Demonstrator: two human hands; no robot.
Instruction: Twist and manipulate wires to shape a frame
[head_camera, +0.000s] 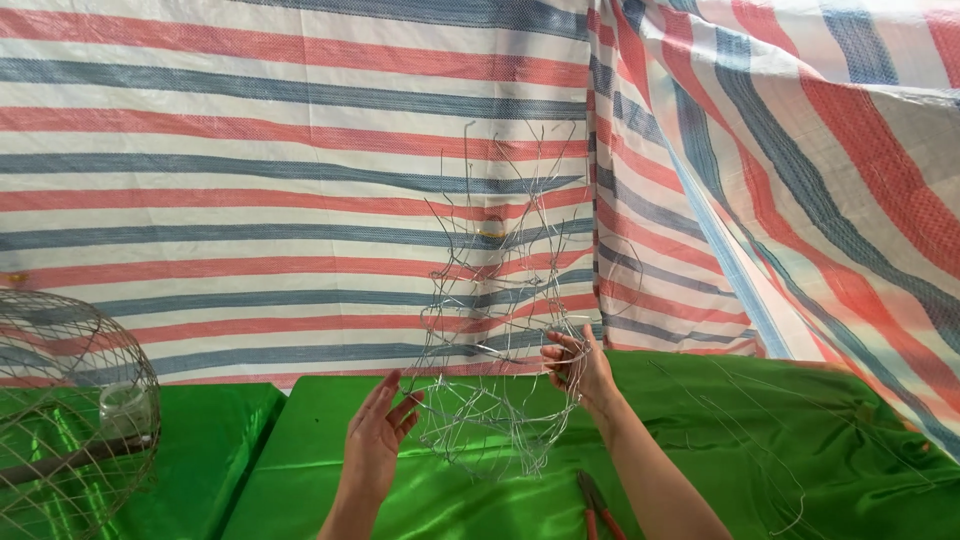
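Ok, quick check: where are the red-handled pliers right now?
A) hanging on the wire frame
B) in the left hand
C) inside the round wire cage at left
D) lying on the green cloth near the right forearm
D: the red-handled pliers lie on the green cloth beside the right forearm, while the left hand and right hand are both at the half-made wire frame.

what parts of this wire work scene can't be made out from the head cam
- Pliers: only the red handles and part of the jaws show; the bottom edge of the head view cuts off the rest.
- Round wire cage: its left side is cut by the left edge.
- Clear jar: blurred behind the cage wires.
- Right hand: its grip on the wire mesh frame is unclear through the thin strands.
- Left hand: contact unclear.
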